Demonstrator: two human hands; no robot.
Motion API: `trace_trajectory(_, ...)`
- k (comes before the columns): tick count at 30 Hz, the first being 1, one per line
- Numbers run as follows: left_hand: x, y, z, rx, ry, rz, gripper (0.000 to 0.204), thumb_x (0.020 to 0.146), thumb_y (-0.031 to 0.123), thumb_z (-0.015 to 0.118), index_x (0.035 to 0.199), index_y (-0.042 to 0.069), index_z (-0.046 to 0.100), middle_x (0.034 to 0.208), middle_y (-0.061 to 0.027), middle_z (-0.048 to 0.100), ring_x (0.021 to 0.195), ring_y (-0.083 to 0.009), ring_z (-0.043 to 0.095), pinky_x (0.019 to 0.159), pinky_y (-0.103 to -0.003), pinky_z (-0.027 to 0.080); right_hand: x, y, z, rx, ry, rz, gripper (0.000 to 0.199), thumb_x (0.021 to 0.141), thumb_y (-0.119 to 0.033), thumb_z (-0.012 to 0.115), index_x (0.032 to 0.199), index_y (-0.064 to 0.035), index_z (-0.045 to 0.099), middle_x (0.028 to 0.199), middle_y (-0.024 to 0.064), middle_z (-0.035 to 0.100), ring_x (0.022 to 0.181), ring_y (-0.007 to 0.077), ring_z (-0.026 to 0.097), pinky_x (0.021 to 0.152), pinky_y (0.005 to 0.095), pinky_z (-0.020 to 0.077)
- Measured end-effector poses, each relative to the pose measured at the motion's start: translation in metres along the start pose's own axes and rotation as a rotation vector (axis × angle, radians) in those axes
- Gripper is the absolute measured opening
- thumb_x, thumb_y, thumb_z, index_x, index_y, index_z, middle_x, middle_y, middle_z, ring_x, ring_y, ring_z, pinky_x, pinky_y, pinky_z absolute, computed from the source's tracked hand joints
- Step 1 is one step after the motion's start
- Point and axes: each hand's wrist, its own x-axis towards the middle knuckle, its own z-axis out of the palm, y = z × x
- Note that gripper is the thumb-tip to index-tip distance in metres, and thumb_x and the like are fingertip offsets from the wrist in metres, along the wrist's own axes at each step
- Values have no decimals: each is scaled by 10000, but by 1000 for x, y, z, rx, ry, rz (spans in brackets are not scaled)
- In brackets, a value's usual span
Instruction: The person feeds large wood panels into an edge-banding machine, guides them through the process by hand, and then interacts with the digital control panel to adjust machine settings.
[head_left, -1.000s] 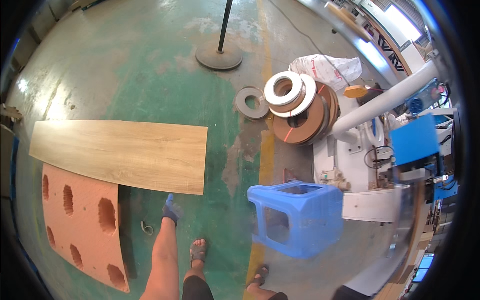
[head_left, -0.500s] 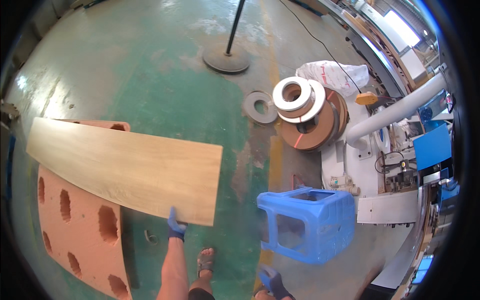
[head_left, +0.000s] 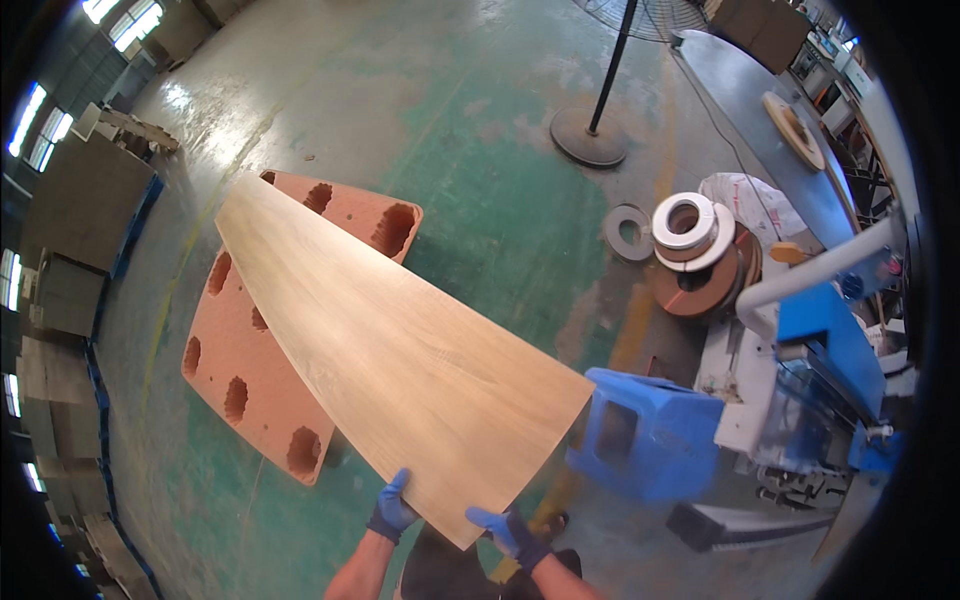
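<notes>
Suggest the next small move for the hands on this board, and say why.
I'd probably slide the right hand along the near end of the board toward its right corner: it and the left hand grip either side of the nearest corner, while neither holds the right corner, which shows against the blue stool.

Wood-grain board [head_left: 410,370] gripped at near end by gloved left hand [head_left: 393,508] and gloved right hand [head_left: 508,530]; far end over orange pallet [head_left: 272,372]. Blue plastic stool [head_left: 680,435] at right.
</notes>
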Motion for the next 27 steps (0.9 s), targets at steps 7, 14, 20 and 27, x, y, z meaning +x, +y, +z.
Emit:
trace_trajectory(7, -88, -40, 54, 274, -70, 130, 565, 805, 334, 555, 1283, 87, 383, 1297, -116, 419, 1178, -297, 401, 967, -476, 338, -162, -124, 16, -414, 37, -86, 367, 711, -90, 705, 1029, 41, 576, 910, 50, 623, 789, 106, 573, 710, 252, 464)
trace_trajectory(14, -29, 79, 16, 133, 149, 551, 494, 867, 401, 422, 1237, 74, 429, 1278, -120, 419, 1131, -283, 419, 963, -429, 343, -276, -145, -66, -130, 374, -291, 377, 708, -135, 712, 1008, 58, 591, 899, 87, 631, 771, 126, 587, 701, 254, 475)
trace_trajectory(20, 46, 175, -54, 358, 161, 582, 530, 864, 424, 448, 1208, 21, 466, 1214, -151, 493, 1080, -306, 471, 922, -421, 393, -344, -162, -137, -434, 853, -441, 313, 766, -187, 669, 966, 42, 596, 847, 57, 629, 737, 92, 565, 671, 245, 467)
trace_trajectory(27, 9, 139, -7, 340, 296, 476, 581, 865, 476, 415, 1222, 20, 458, 1230, -150, 479, 1067, -303, 474, 894, -431, 391, -361, -172, -175, -790, 1241, -568, 242, 822, -215, 592, 871, 22, 598, 675, 65, 607, 633, 96, 556, 566, 270, 431)
